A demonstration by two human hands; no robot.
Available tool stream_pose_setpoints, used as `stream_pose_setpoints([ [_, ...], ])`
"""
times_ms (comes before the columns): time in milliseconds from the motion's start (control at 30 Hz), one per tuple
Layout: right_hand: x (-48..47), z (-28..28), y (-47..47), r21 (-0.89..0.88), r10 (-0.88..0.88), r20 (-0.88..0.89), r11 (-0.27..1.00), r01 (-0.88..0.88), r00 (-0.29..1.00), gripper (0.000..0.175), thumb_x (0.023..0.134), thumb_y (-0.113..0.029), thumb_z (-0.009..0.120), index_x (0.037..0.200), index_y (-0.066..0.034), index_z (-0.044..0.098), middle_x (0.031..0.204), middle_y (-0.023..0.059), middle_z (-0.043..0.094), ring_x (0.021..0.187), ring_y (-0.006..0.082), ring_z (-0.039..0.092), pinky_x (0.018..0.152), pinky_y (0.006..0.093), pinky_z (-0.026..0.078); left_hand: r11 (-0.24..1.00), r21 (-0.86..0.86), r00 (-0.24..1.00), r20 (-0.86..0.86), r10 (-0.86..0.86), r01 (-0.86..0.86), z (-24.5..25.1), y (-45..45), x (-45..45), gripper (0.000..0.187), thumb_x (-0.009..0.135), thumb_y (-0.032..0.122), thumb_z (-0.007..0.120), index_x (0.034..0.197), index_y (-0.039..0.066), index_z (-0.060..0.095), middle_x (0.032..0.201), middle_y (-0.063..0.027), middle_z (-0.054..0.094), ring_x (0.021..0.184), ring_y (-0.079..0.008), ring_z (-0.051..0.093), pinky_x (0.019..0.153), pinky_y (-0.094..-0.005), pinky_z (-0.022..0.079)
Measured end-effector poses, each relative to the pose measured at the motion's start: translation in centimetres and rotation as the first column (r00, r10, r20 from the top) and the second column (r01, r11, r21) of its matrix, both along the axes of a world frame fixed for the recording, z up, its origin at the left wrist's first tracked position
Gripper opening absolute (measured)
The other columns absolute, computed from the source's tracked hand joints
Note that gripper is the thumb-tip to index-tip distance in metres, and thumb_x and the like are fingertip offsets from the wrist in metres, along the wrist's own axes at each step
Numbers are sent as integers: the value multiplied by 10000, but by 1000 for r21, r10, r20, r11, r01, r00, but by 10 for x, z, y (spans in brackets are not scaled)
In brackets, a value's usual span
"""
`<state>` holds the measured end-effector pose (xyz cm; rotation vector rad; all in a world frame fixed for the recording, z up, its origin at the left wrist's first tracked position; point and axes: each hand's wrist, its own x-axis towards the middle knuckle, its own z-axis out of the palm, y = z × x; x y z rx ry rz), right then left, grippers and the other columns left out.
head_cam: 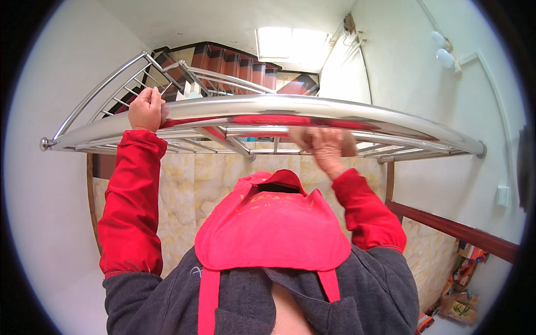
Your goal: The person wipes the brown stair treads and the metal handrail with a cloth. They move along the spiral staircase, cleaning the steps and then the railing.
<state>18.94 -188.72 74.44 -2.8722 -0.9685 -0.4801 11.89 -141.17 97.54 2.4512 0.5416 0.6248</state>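
Observation:
A thick, polished stainless-steel handrail (268,102) runs across in front of me. On its left part lies my left hand (145,109), its fingers curled at the top of the rail. Just under the handrail, right of the middle, my right hand (326,144) is blurred by motion and lies against the thinner lower steel rails (377,140). A brownish-pink patch beside its fingers could be a cloth or a reflection; I cannot tell which. Red sleeve covers and a red apron (272,226) cover part of my dark clothing.
Beyond the railing, stairs (238,67) with reddish-brown treads descend, flanked by another steel banister (104,90). A bright window (291,42) is in the far wall. Marbled tiles (180,184) lie below me. Boxes (462,307) stand at the lower right, near a dark red wooden beam (452,230).

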Motion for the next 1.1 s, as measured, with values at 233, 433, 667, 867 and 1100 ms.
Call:
stream_pose_setpoints([
  [233, -29, 37, 167, 182, 296, -106, 944, -274, 949, 441, 885, -215, 527, 1324, -200, 490, 1276, 89, 503, 1232, 289, 478, 1019, 491, 346, 1000, -16, 1000, -2, -6, 6, -6, 7, 0, 329, 978, 308, 538, 796, 52, 636, 679, -46, 682, 594, -197, 637, 577, -336, 486],
  [433, -2, 59, 132, 311, 480, -290, 865, -393, 828, 490, 863, -232, 627, 1342, -194, 526, 1228, 99, 598, 1111, 266, 611, 894, 418, 488, 999, 11, 999, 21, -44, 44, -9, 13, 2, 339, 981, 320, 528, 809, 50, 639, 696, -55, 686, 612, -206, 639, 588, -342, 487],
  [667, 28, 73, -53, -132, -151, -187, 983, 127, 971, 251, 834, -276, 706, 1084, -266, 684, 785, 33, 644, 723, 213, 637, 632, 392, 480, 996, -81, 999, 15, -44, 46, -11, 15, -1, 319, 989, 285, 532, 807, 44, 637, 687, -40, 667, 603, -160, 617, 593, -307, 482],
  [867, 57, 59, -205, 448, -462, 128, 816, 364, 878, 72, 828, -152, 701, 887, -112, 704, 812, 91, 665, 773, 276, 630, 736, 386, 508, 990, -129, 998, -20, -51, 48, -20, 32, 3, 316, 984, 284, 532, 805, 42, 627, 690, -45, 671, 614, -158, 624, 601, -305, 478],
  [1100, 37, 143, -312, 800, -705, -580, -588, 121, 408, 521, 808, -385, 679, 1020, 89, 633, 951, 163, 666, 685, 266, 629, 535, 368, 512, 998, -52, 999, -19, -37, 36, -8, 13, 4, 317, 984, 291, 532, 788, 60, 625, 668, -38, 670, 583, -176, 632, 563, -326, 478],
])
